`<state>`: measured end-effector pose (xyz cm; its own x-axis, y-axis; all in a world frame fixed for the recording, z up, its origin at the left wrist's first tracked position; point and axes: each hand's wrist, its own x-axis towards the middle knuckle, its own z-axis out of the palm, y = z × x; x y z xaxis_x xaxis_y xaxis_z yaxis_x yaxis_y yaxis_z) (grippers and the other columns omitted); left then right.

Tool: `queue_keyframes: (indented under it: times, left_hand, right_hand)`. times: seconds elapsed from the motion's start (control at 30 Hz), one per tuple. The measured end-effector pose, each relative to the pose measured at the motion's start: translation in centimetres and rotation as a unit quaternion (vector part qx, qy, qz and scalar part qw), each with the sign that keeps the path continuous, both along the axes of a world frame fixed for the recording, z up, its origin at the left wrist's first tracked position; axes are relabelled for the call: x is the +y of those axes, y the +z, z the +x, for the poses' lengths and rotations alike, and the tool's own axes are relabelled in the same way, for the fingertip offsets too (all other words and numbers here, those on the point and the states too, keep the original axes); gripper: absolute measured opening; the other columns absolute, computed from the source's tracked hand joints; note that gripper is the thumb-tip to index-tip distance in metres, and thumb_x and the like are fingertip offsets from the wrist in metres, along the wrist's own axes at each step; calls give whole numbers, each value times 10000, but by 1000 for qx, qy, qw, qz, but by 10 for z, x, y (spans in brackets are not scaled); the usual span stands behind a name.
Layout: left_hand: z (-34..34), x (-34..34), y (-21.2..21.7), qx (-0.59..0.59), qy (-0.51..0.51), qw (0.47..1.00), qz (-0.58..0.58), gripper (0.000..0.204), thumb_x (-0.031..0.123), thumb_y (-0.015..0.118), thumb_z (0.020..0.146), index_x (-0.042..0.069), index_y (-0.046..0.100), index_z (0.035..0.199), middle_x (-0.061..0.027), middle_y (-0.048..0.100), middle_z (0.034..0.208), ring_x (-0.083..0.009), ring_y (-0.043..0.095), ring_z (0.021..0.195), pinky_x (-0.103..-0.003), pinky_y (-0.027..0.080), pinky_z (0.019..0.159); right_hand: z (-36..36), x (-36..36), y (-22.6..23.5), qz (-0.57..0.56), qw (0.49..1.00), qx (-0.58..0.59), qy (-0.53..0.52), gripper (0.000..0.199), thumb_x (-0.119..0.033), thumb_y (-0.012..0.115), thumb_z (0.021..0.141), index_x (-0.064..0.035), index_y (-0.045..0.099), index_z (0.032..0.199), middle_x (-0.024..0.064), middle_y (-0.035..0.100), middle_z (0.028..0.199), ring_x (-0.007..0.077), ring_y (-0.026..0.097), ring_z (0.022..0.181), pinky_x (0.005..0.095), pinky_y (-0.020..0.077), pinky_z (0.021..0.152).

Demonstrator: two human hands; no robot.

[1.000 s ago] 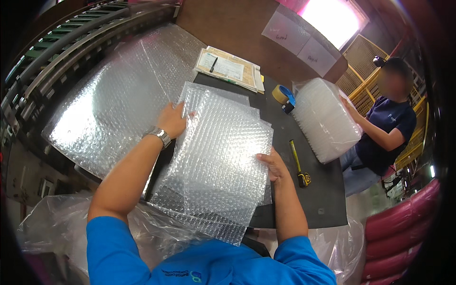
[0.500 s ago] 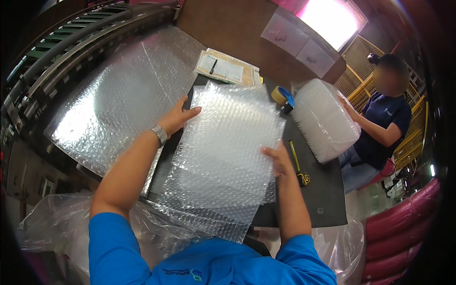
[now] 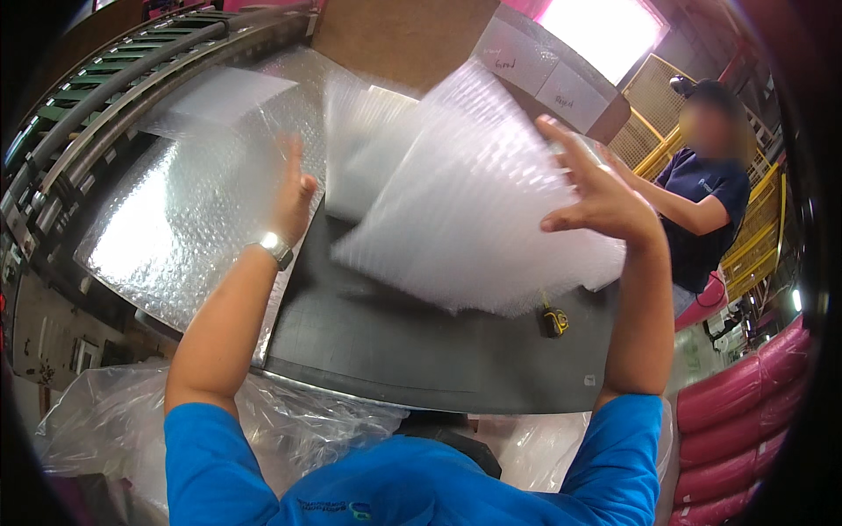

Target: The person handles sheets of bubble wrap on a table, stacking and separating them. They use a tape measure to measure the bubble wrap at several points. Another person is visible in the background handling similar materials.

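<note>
Two bubble wrap sheets (image 3: 491, 193) are tilted and blurred above the dark table, one large and one partly behind it. My right hand (image 3: 605, 197) is at the large sheet's right side, thumb and fingers spread, with no grip visible. My left hand (image 3: 294, 197), wearing a metal watch, is raised over the table's left part, fingers stretched out and smeared, holding nothing visible. Beneath and beyond it lies a big bubble wrap sheet (image 3: 175, 210). Another pale sheet (image 3: 232, 96) is blurred near its far edge.
A yellow and black tape measure (image 3: 554, 322) lies on the dark table (image 3: 377, 342). A co-worker (image 3: 706, 193) in a dark shirt stands at the right. Rollers (image 3: 114, 88) run along the far left. Clear plastic film (image 3: 289, 430) hangs at the near edge, with magenta rolls (image 3: 745, 412) at right.
The sheet stack has left the near table and separated, swinging up and away. My right hand rose and opened. My left hand moved left, off the stack.
</note>
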<state>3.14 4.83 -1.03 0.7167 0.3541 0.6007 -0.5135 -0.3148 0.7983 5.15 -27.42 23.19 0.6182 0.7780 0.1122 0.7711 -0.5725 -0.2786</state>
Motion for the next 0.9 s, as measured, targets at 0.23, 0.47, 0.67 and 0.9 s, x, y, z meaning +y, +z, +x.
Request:
queue_keyframes:
  times: [0.23, 0.47, 0.67, 0.9]
  left_hand:
    - [-9, -37, -6, 74, -187, 977, 74, 1106, 818, 317, 617, 8, 123, 1345, -233, 203, 1362, -298, 185, 1279, -354, 151, 1034]
    - [-22, -33, 21, 15, -230, 973, 16, 1212, 858, 378, 514, 19, 112, 1347, -236, 215, 1354, -327, 175, 1278, -401, 171, 1028]
    - [-30, -41, 26, 73, -204, 975, 41, 1309, 798, 562, 437, 50, 11, 1359, -226, 136, 1383, -308, 124, 1295, -396, 158, 1035]
    - [-29, -46, 30, 7, -324, 937, -130, 1311, 648, 694, 467, 62, -73, 1355, -214, 41, 1404, -280, 57, 1312, -378, 121, 1048]
  right_hand:
    - [12, 22, -29, -113, 994, -12, 8, 665, -168, 661, 592, -95, 420, 1207, 174, 530, 1062, 277, 517, 975, 326, 399, 849]
    - [-6, 36, 2, -108, 994, -17, 12, 593, -136, 643, 596, -40, 463, 1154, 169, 561, 1002, 255, 551, 888, 331, 432, 780]
    - [24, 26, -24, -90, 988, -107, 58, 832, -254, 734, 530, -94, 346, 1249, 194, 527, 1093, 323, 498, 1035, 355, 394, 874]
    - [5, 41, -26, -49, 997, -56, -6, 786, -204, 675, 572, -106, 330, 1271, 188, 508, 1106, 320, 476, 1040, 360, 375, 889]
